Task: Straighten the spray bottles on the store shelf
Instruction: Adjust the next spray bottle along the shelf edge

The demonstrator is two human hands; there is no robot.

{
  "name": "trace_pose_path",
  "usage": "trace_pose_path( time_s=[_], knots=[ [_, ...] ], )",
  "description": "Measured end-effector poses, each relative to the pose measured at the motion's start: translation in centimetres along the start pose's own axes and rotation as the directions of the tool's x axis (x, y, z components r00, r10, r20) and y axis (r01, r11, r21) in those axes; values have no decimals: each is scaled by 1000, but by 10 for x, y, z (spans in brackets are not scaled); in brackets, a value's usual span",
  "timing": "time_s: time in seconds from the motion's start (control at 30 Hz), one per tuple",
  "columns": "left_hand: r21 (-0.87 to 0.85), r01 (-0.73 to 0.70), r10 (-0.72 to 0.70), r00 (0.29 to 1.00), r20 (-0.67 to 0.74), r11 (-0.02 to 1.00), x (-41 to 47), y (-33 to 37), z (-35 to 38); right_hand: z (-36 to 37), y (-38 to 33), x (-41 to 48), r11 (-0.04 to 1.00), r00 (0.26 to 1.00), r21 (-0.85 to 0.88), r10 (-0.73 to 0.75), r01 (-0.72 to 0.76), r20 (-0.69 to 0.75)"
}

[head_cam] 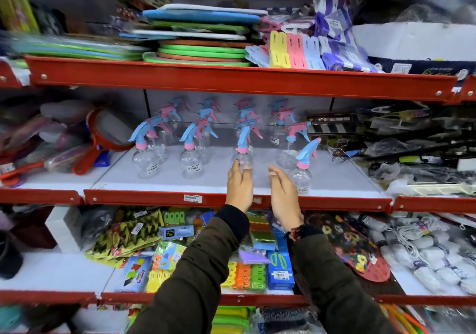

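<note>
Several clear spray bottles with pink and blue trigger heads stand in rows on the middle shelf (180, 184). The front row has one bottle at the left (144, 163), one beside it (190, 163) and one in the centre (243, 157). A further bottle (302, 176) stands nearer the front edge at the right, out of line with the others. My left hand (239, 187) is open, its fingertips touching the base of the centre bottle. My right hand (283, 194) is open, just left of the right-hand bottle, holding nothing.
A red sieve (108, 138) and packaged goods crowd the shelf's left side, and dark packaged tools (401, 143) fill the right. Foam mats and clothes pegs (291, 50) sit on the shelf above. Packets of pegs and scissors lie on the shelf below.
</note>
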State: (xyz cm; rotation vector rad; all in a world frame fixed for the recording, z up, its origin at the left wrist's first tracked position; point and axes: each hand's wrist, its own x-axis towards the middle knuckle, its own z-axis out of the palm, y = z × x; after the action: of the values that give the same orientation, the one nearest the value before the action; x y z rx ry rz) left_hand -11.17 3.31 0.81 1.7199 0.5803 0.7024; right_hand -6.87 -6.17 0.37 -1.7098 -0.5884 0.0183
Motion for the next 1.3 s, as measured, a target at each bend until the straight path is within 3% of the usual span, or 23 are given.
trace_pose_path(
  time_s=[0.17,0.4,1.03,1.3],
  knots=[
    [31,100,-101,994,29,995,51,-7,-19,36,7,56,986,983,41,159,-163,89],
    [129,155,-178,964,200,980,70,-19,-21,54,36,90,956,949,36,285,-292,133],
    [164,111,-151,955,255,980,10,-8,-31,28,20,39,966,950,0,255,-259,183],
    [-4,41,-40,991,127,999,-2,-13,-63,34,-3,-13,994,994,76,82,-77,-66]
  ],
)
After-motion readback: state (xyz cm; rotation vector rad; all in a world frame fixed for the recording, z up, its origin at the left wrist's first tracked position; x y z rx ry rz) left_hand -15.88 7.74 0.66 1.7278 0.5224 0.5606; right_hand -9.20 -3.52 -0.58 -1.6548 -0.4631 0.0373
